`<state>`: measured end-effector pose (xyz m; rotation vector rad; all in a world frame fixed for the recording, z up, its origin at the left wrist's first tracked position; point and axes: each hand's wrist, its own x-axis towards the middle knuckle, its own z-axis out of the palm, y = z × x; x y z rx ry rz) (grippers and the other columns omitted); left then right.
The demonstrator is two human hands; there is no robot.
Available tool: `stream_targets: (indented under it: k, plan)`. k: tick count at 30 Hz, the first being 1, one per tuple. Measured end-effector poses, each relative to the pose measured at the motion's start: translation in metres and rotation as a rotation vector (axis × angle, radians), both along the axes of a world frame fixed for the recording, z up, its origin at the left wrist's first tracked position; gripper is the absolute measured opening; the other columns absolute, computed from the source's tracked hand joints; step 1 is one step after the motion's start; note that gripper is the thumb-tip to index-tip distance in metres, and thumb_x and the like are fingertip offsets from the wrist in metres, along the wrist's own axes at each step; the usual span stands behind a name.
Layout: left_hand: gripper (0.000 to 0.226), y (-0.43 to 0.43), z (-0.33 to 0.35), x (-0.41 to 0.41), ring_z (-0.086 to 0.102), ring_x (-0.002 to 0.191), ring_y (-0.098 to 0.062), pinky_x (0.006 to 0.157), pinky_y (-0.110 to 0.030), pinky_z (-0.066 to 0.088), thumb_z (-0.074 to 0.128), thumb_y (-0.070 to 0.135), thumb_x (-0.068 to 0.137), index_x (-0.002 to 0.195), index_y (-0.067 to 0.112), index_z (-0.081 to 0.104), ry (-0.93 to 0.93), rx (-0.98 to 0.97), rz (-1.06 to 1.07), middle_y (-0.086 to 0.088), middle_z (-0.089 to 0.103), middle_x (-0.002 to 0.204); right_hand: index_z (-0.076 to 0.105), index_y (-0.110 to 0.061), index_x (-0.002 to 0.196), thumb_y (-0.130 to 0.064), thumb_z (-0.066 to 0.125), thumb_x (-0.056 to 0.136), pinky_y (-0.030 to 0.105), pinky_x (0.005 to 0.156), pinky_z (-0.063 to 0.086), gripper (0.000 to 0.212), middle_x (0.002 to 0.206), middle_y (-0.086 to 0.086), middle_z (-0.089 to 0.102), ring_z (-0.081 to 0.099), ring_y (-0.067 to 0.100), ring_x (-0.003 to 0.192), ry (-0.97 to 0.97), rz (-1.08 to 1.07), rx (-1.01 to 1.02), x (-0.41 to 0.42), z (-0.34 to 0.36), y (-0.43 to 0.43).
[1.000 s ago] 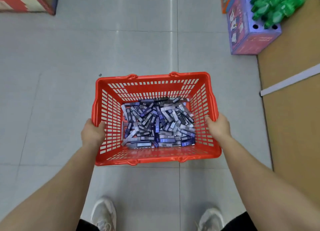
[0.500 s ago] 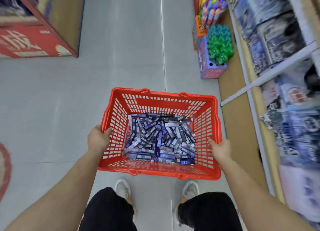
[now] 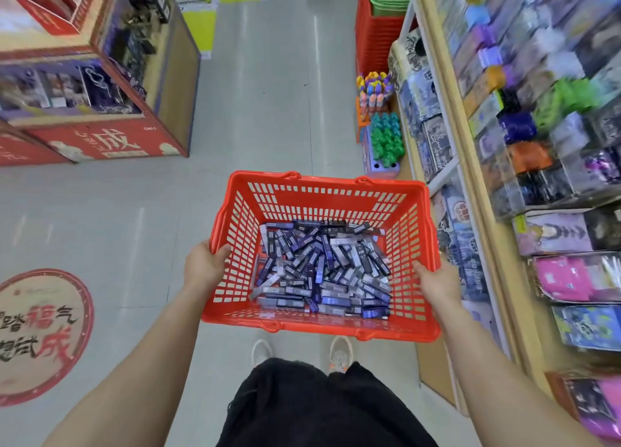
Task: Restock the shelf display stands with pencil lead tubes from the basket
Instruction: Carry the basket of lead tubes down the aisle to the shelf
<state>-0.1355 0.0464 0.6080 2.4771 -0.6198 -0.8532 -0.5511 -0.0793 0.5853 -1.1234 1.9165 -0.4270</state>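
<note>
The left hand and right hand are each gripping a side rim of the red basket, pencil lead tubes lying heaped inside, seemingly carrying it to the shelving, where next a hand needs freeing to pick tubes.

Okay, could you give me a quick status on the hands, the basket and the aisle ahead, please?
Left hand and right hand each grip a basket side. Tubes loose inside. Pen stands on floor ahead right, beside shelf.
</note>
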Motion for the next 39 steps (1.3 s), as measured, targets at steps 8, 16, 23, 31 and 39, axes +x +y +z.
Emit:
stream_targets:
  k: [8, 16, 23, 31, 39]
  plan:
    - [0.045, -0.03, -0.002, 0.032, 0.074, 0.068, -0.02, 0.068, -0.034, 0.06, 0.061, 0.044, 0.099, 0.131, 0.012, 0.058, 0.027, -0.029, 0.087, -0.009, 0.075, 0.108, 0.067, -0.021, 0.106, -0.027, 0.066, 0.096, 0.048, 0.076, 0.061, 0.011, 0.09, 0.003, 0.074, 0.073, 0.026, 0.075, -0.01, 0.104, -0.011, 0.048, 0.016, -0.085]
    - [0.042, -0.151, -0.013, 0.143, 0.074, 0.064, -0.018, 0.065, -0.031, 0.06, 0.06, 0.043, 0.1, 0.127, 0.011, 0.061, 0.068, -0.043, 0.111, -0.006, 0.076, 0.099, 0.066, -0.015, 0.115, -0.021, 0.066, 0.096, 0.051, 0.081, 0.06, 0.019, 0.096, 0.007, 0.074, 0.072, 0.03, 0.08, -0.004, 0.136, -0.03, 0.162, 0.012, -0.216]
    - [0.041, -0.293, 0.011, 0.243, 0.068, 0.057, -0.013, 0.06, -0.024, 0.054, 0.06, 0.041, 0.1, 0.125, 0.009, 0.065, 0.035, -0.06, 0.071, -0.004, 0.072, 0.09, 0.068, -0.02, 0.098, -0.023, 0.071, 0.093, 0.033, 0.066, 0.053, 0.007, 0.072, -0.008, 0.068, 0.067, 0.017, 0.064, 0.015, 0.078, -0.113, 0.248, 0.031, -0.336]
    - [0.037, -0.486, 0.015, 0.326, 0.073, 0.062, -0.018, 0.067, -0.038, 0.063, 0.064, 0.035, 0.099, 0.121, 0.005, 0.066, -0.015, -0.106, 0.025, -0.008, 0.075, 0.092, 0.066, -0.025, 0.092, -0.022, 0.069, 0.093, 0.053, 0.072, 0.061, 0.005, 0.081, 0.004, 0.073, 0.072, 0.029, 0.071, -0.062, 0.039, -0.078, 0.325, 0.012, -0.513]
    - [0.038, -0.675, 0.041, 0.377, 0.072, 0.064, -0.021, 0.072, -0.037, 0.061, 0.064, 0.038, 0.098, 0.121, 0.007, 0.066, -0.071, -0.073, 0.019, -0.012, 0.076, 0.095, 0.065, -0.025, 0.091, -0.02, 0.068, 0.094, 0.057, 0.072, 0.061, 0.007, 0.083, 0.006, 0.073, 0.072, 0.031, 0.072, -0.091, 0.023, -0.045, 0.382, 0.016, -0.708]
